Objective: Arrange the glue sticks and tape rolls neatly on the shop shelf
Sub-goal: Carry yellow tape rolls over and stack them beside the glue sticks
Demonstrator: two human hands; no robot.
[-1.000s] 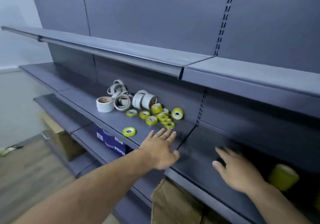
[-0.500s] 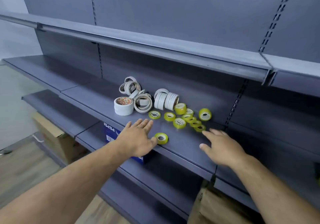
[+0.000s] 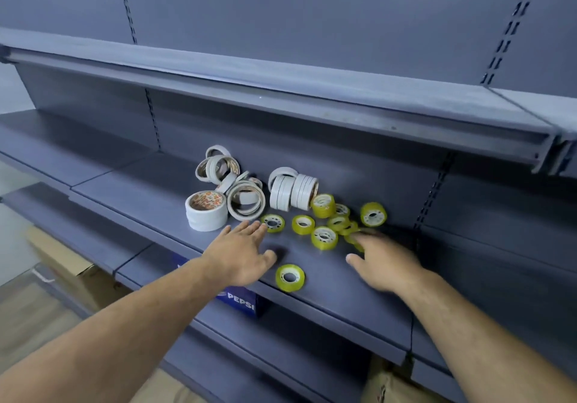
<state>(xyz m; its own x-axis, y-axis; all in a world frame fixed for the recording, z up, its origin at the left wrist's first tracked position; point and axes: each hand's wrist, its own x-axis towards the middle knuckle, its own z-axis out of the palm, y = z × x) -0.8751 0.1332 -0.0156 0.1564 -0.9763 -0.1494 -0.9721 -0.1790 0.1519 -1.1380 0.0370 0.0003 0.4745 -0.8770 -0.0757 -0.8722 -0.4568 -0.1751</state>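
A person's two bare arms extend over a grey metal shop shelf [image 3: 140, 190] strewn with tape rolls. The left hand [image 3: 240, 254] lies palm down with its fingers straight and together, holding nothing. Its fingertips are just beside a small yellow-green tape roll [image 3: 272, 223] lying flat at the left edge of a scatter of similar rolls. The right hand [image 3: 385, 262] is also released and palm down, with its thumb spread. Its fingers point into the cluster of small yellow-green tape rolls [image 3: 324, 235]. Those fingers are blurred, so whether they touch a roll cannot be told.

A lone yellow-green tape roll [image 3: 289, 277] lies flat near the shelf's front edge, between the two hands and apart from the cluster. One more roll of the same kind stands tilted on its edge [image 3: 373, 214] at the right of the group.

Behind the small rolls, toward the back panel, two rows of white tape rolls [image 3: 293, 192] stand upright side by side. To their left is a loose heap of white tape rolls [image 3: 224, 168], some leaning on one another. A short stack of white tape rolls with a patterned orange core [image 3: 206, 212] lies flat at the heap's front left.

On the shelf below, a blue box printed PEPSI [image 3: 240, 301] shows under the left wrist. A brown cardboard carton [image 3: 71, 265] sits lower at left. A longer grey upper shelf [image 3: 281, 90] spans the bay above.
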